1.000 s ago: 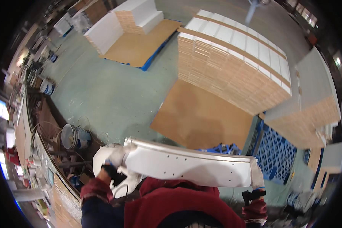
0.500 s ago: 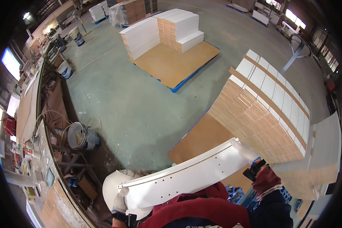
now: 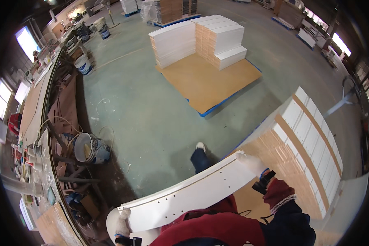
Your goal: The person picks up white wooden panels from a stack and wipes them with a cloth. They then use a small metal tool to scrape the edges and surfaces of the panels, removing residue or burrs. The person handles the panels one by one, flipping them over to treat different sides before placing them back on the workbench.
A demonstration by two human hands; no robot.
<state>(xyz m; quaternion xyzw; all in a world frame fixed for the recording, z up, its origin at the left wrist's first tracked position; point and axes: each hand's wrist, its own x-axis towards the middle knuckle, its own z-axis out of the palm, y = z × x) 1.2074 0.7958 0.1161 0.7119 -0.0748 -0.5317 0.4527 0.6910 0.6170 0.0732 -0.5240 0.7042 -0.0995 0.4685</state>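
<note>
A long, gently curved white panel [image 3: 192, 192] with small dark holes and a groove along its far side lies across the front of my body. My gloved left hand [image 3: 123, 221] grips its left end. At the other end, my gloved right hand [image 3: 252, 163] is closed over the far right corner. The panel's near edge is close against my dark red and navy clothing. Beside my right hand rises a tall stack of white-faced panels [image 3: 311, 143] with tan edges and two brown strips across it. Under the panel's left end a pale rounded surface shows.
Ahead stands a pallet with a brown sheet [image 3: 205, 84] bearing stacked white panels [image 3: 217, 37]. At left runs a cluttered workbench [image 3: 37, 98]; a paint-stained bucket [image 3: 91, 148] with a hose is beside it. My shoe [image 3: 200, 146] shows on the green floor [image 3: 147, 119].
My view has shifted, so the far pallet appears farther right. My foot now shows beyond the panel, beside the striped stack. Both hands still hold the white panel.
</note>
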